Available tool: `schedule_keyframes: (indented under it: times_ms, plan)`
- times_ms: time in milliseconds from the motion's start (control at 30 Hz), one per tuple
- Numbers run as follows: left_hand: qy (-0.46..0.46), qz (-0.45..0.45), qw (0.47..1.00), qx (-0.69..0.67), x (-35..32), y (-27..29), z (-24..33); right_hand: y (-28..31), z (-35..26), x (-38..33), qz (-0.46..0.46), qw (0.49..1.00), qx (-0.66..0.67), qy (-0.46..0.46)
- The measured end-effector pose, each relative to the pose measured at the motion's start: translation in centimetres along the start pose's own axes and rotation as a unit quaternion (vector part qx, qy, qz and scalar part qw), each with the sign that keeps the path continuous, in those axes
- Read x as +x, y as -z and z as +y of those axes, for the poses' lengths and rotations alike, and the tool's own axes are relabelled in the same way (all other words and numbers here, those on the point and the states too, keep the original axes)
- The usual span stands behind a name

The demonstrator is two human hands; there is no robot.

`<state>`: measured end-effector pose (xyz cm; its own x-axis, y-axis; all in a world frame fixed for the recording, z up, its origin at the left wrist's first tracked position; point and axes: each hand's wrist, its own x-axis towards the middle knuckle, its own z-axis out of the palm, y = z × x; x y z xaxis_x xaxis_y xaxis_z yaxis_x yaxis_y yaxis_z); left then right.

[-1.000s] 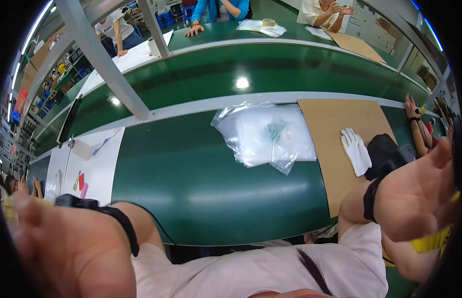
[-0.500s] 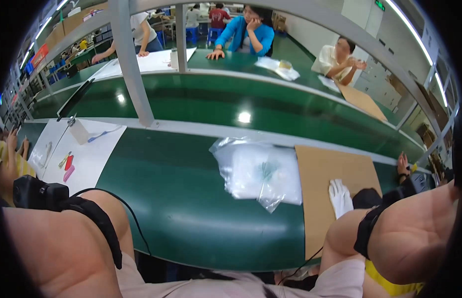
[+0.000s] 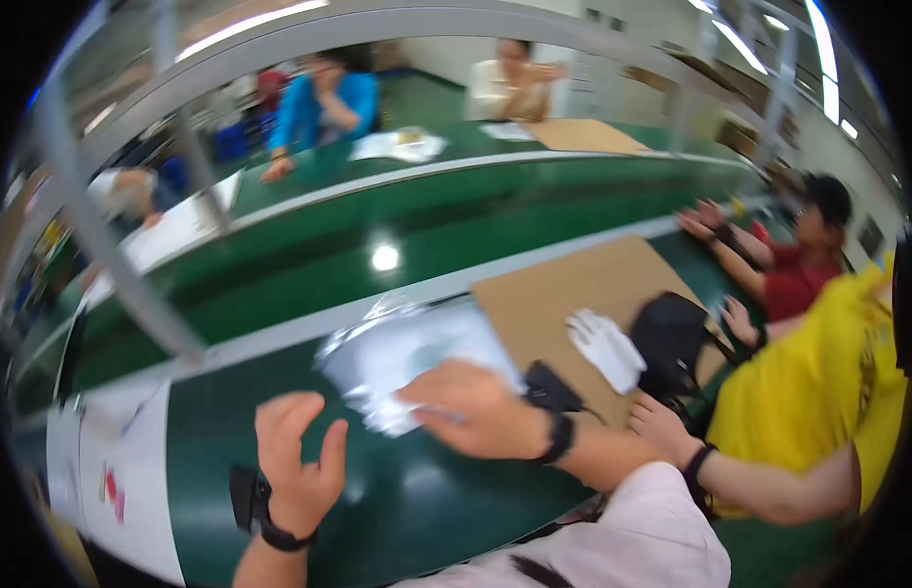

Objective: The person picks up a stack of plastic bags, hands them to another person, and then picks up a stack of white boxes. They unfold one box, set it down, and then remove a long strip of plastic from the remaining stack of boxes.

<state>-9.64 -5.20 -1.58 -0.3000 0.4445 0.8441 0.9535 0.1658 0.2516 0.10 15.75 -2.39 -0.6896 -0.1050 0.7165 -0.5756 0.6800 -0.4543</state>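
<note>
My left hand [image 3: 301,461] is raised over the green bench, its fingers bent and apart from the thumb, with nothing in it. A black strap with a small black box circles that wrist. My right hand [image 3: 485,410] reaches leftward across the near edge of a stack of clear plastic bags [image 3: 378,358]. Its fingers and thumb are slightly blurred but look apart, and no held thing shows. Whether it touches the bags I cannot tell. Beside the stack, a white glove [image 3: 606,350] lies on a brown cardboard sheet [image 3: 564,279].
A black bag [image 3: 672,338] and a small black box [image 3: 552,387] rest by the glove. At right, a person in yellow [image 3: 799,402] has an arm near mine. White sheets [image 3: 133,470] with small red and pink items lie left. A grey metal frame [image 3: 133,284] rises over the bench.
My view has swung to the right, bringing the neighbours at right into sight. Both hands, formerly out at the sides with only forearms showing, have come in over the bench.
</note>
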Motion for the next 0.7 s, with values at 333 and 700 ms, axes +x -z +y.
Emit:
schedule_keyframes:
  times_ms: [333, 700]
  plan:
    - [0.092, -0.2, 0.975, -0.002, -8.8, -5.8, -1.7, -9.1, 4.4, -6.5, -0.031, 0.999, -0.023, 0.035]
    - [0.126, -0.255, 0.957, -0.059, -9.3, -5.6, -2.2, -10.0, 4.6, -6.5, -0.061, 0.998, -0.003, 0.025]
